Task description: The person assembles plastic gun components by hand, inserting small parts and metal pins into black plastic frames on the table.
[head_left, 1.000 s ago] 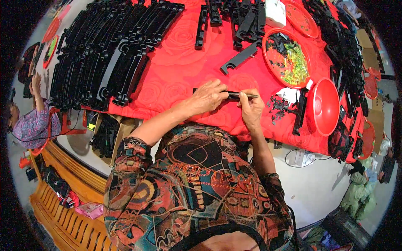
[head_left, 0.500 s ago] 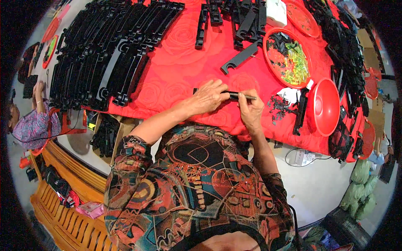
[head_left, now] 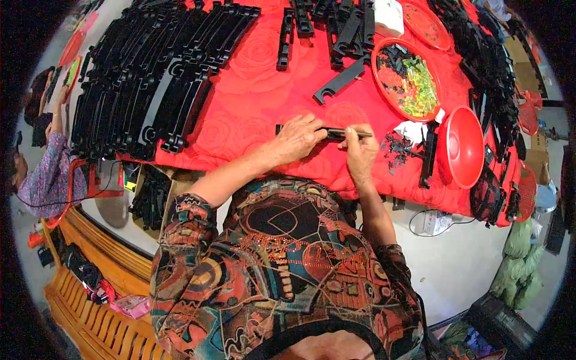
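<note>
Near the front of the red-covered table, my left hand (head_left: 301, 137) is closed over a long black plastic part (head_left: 279, 129), pressing it to the cloth. One end of it shows left of the fingers; the middle is hidden under the hand. My right hand (head_left: 361, 147) pinches a slim, dark, rod-like tool (head_left: 336, 133) between thumb and fingers, its tip close to the left fingertips. Whether the tip touches the part cannot be made out. A loose black part (head_left: 342, 81) lies beyond the hands, and small black pieces (head_left: 399, 150) are scattered beside the right hand.
Many black parts (head_left: 162, 78) stand in rows on the left. A red tray (head_left: 376, 75) holds yellow-green and black bits. Beside it are a red bowl (head_left: 462, 147) and white paper (head_left: 412, 130). Black parts (head_left: 480, 66) pile at far right. Another person (head_left: 51, 168) sits at left.
My right fingers have shifted slightly on the slim tool, the thumb now more upright. My left hand stays in place on the black part. The other person at left has moved an arm.
</note>
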The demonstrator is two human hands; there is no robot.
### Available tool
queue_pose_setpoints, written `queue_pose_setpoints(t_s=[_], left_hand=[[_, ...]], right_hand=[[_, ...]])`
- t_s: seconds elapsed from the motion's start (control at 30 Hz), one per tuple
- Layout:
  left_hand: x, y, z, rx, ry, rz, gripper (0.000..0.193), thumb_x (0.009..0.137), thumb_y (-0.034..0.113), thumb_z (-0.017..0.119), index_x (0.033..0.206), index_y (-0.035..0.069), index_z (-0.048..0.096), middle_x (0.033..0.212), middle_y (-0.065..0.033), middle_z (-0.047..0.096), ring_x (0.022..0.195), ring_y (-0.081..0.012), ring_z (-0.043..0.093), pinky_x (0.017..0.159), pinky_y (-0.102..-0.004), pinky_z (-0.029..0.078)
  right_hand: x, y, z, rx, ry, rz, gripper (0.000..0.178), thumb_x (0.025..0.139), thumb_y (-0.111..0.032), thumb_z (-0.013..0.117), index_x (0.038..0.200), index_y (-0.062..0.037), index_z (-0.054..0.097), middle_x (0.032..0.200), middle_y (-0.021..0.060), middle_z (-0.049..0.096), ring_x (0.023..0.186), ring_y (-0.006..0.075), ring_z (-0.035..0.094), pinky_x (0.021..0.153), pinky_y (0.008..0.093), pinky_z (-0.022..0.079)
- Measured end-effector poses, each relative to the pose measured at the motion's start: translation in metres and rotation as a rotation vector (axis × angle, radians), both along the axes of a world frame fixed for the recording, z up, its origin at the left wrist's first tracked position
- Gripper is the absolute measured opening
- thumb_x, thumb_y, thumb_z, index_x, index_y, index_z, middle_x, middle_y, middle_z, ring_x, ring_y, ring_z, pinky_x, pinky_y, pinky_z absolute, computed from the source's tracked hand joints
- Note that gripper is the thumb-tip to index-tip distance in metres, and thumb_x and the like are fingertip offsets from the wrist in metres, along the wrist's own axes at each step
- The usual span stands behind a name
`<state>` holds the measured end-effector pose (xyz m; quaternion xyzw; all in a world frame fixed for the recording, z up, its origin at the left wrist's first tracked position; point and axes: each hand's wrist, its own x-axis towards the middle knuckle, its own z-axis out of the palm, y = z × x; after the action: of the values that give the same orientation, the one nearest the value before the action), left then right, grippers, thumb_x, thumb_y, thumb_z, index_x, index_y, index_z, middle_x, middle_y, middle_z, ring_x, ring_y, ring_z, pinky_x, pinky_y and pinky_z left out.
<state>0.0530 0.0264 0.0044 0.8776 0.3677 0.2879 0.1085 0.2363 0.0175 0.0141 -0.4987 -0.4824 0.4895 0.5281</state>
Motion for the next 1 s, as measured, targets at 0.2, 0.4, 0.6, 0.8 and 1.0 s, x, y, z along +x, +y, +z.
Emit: queue_pose_setpoints(t_s=[0.2, 0.4, 0.6, 0.8, 1.0], left_hand=[[-0.023, 0.0, 0.04, -0.059, 0.019, 0.061, 0.045, 0.067, 0.023, 0.073, 0.104, 0.005, 0.054, 0.101, -0.0124, 0.057, 0.096, -0.0306, 0.053, 0.083, -0.0403, 0.043], [-0.051, -0.011, 0.036, -0.254, -0.035, 0.203, 0.051, 0.067, 0.032, 0.075, 0.103, 0.004, 0.052, 0.101, -0.0124, 0.056, 0.095, -0.032, 0.052, 0.082, -0.0419, 0.042], [-0.041, -0.021, 0.034, -0.008, -0.037, 0.231, 0.038, 0.067, 0.025, 0.075, 0.094, 0.006, 0.058, 0.099, -0.0092, 0.056, 0.089, -0.0289, 0.053, 0.077, -0.0395, 0.042], [-0.022, -0.017, 0.027, 0.125, 0.011, 0.137, 0.028, 0.065, 0.017, 0.073, 0.089, 0.008, 0.062, 0.098, -0.007, 0.056, 0.089, -0.0253, 0.052, 0.075, -0.0383, 0.041], [-0.022, -0.019, 0.014, 0.092, 0.04, 0.129, 0.023, 0.07, 0.015, 0.07, 0.09, 0.007, 0.062, 0.098, -0.0071, 0.056, 0.086, -0.0248, 0.052, 0.074, -0.0376, 0.041]], right_hand=[[0.014, 0.004, 0.019, 0.139, 0.033, -0.087, 0.007, 0.089, -0.006, 0.055, 0.088, 0.0005, 0.053, 0.071, 0.0057, 0.057, 0.055, 0.0098, 0.056, 0.05, 0.023, 0.05], [0.021, -0.003, 0.023, 0.071, 0.021, -0.179, 0.008, 0.089, -0.006, 0.057, 0.088, 0.0012, 0.054, 0.072, 0.0059, 0.058, 0.054, 0.0086, 0.055, 0.05, 0.0228, 0.05], [0.014, -0.01, 0.007, 0.027, -0.096, -0.15, 0.007, 0.087, -0.007, 0.06, 0.084, -0.0012, 0.056, 0.068, 0.0018, 0.056, 0.057, 0.0054, 0.052, 0.051, 0.0213, 0.045], [0.0, -0.003, 0.016, 0.086, -0.374, -0.127, 0.008, 0.084, -0.009, 0.063, 0.082, -0.0014, 0.059, 0.065, 0.0025, 0.057, 0.057, 0.0053, 0.048, 0.051, 0.0236, 0.04], [-0.002, 0.0, 0.016, 0.009, -0.455, -0.057, 0.011, 0.083, -0.01, 0.064, 0.082, 0.0, 0.06, 0.063, 0.0017, 0.057, 0.057, 0.0057, 0.047, 0.05, 0.0241, 0.04]])
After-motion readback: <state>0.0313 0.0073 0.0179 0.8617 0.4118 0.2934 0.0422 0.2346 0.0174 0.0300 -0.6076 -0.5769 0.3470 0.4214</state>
